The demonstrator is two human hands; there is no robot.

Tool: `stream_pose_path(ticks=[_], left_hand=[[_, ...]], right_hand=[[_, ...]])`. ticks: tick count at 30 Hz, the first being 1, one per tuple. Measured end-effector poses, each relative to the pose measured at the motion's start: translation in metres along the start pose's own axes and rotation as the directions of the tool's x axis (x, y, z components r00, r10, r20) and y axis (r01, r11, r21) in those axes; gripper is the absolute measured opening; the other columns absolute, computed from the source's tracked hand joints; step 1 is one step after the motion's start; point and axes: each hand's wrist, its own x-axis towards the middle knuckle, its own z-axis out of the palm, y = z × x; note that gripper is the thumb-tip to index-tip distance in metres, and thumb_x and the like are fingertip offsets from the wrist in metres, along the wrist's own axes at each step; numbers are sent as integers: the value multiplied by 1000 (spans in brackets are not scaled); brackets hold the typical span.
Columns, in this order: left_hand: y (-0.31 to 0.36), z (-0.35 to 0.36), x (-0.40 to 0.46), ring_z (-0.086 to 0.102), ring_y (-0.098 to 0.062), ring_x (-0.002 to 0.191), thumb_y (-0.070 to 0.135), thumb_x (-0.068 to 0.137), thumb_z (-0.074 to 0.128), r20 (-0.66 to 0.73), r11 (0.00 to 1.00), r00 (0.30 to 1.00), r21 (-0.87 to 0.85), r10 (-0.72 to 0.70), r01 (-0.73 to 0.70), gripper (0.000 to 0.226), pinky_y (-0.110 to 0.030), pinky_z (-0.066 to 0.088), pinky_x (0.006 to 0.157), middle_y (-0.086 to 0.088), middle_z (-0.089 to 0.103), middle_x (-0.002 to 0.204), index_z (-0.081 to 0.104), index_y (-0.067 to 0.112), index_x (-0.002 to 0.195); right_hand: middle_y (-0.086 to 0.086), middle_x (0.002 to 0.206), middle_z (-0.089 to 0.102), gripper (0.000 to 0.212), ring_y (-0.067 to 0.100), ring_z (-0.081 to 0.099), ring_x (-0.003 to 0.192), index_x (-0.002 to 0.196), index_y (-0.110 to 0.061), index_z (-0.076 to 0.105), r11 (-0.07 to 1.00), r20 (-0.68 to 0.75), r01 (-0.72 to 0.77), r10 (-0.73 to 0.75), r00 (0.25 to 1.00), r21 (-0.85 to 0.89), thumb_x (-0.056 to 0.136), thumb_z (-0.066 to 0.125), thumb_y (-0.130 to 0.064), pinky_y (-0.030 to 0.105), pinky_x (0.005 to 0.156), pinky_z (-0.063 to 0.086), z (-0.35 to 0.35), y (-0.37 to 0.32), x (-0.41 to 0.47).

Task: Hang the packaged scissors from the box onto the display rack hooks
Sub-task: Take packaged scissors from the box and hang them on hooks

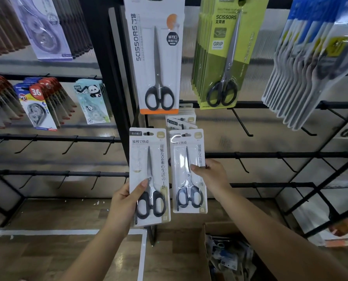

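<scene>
— What is held in the left hand?

— A flat white card pack of scissors is gripped at its lower left edge, the thumb pressed across the glossy front near the pivot and the fingers curled behind. The pack is kept upright, in front of the black rack post.

— And the right hand?

— A second white pack of the same design is pinched at its right edge, thumb on the clear blister, fingers hidden behind the card. Steel blades and black oval handle loops are seen through the plastic. It is held just beside the first pack (a narrow gap is left between them), its slotted top close under a small stack of matching packs already hung on a hook.

— What is displayed above?

— A larger white-and-orange scissors card is hung at centre, with a row of green cards to its right and blue-topped packs further right. Bare black wire hooks are seen along the horizontal bars.

— And the box?

— An open brown cardboard box is set on the wood-patterned floor at lower right, with crinkled plastic packs heaped inside. Correction-tape cards are hung on the left-hand rack.
</scene>
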Motion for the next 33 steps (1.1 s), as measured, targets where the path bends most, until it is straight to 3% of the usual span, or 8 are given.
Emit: stream_pose_path(ticks=[7, 13, 19, 23, 26, 28, 30, 33], left_hand=[[3, 8, 2, 71, -17, 76, 14, 87, 61, 47, 1000, 999, -30, 1, 1, 12, -23, 55, 59, -6, 75, 86, 68, 11, 96], [5, 11, -2, 71, -22, 75, 13, 86, 62, 43, 998, 998, -57, -37, 39, 15, -25, 55, 57, -14, 74, 90, 68, 5, 98], [7, 9, 1, 69, -29, 85, 12, 87, 62, 27, 996, 999, -83, -32, 34, 18, -28, 57, 63, -20, 71, 99, 66, 0, 99], [9, 12, 0, 71, -21, 80, 12, 88, 60, 47, 998, 999, -67, -19, 22, 14, -25, 57, 62, -13, 73, 94, 67, 5, 97], [11, 15, 1, 70, -23, 84, 14, 89, 60, 64, 998, 998, -55, -5, 9, 13, -28, 58, 67, -11, 74, 93, 69, 9, 97], [13, 19, 1, 70, -23, 84, 14, 89, 59, 90, 999, 995, -28, 32, -30, 13, -27, 58, 69, -9, 74, 92, 69, 11, 96], [14, 21, 2, 71, -18, 78, 14, 89, 59, 117, 993, 989, 73, 85, -94, 12, -23, 56, 65, -5, 75, 85, 70, 12, 95], [10, 21, 6, 70, -18, 75, 24, 88, 63, 122, 897, 972, 375, 202, -233, 20, -32, 58, 69, -3, 73, 81, 67, 12, 103]], right_hand=[[-5, 64, 50, 5, 6, 46, 58, 86, -11, 60, 995, -14, -48, 47, 999, -86, 89, 61, -14, 13, 46, 35, 19, -18, 31], [0, 63, 43, 33, 11, 41, 55, 64, -13, 41, 967, -50, -165, 158, 986, -192, 93, 55, -22, 23, 46, 30, 32, -23, 61], [-1, 76, 48, 14, 13, 50, 70, 88, -7, 50, 845, 84, -233, 308, 948, -481, 91, 58, -19, 22, 53, 34, 32, -8, 43], [4, 104, 65, 44, 21, 63, 95, 117, -7, 57, 943, 223, -291, 322, 920, -162, 91, 56, -43, 33, 83, 52, 35, -9, 21], [6, 115, 67, 62, 24, 66, 100, 121, -18, 57, 952, 417, -277, 202, 886, 129, 78, 57, -62, 41, 89, 53, 35, -18, -1], [4, 111, 69, 47, 20, 67, 100, 111, -20, 62, 971, 423, -174, 89, 902, 166, 77, 64, -52, 39, 90, 53, 32, -18, -14], [0, 97, 71, 14, 9, 68, 86, 98, -16, 66, 975, 346, -55, -25, 938, 218, 86, 66, -24, 26, 80, 56, 31, -17, -23], [-1, 89, 70, 8, 11, 68, 79, 94, -11, 66, 972, 147, 71, -106, 983, 225, 89, 61, -9, 22, 69, 54, 30, -8, -27]])
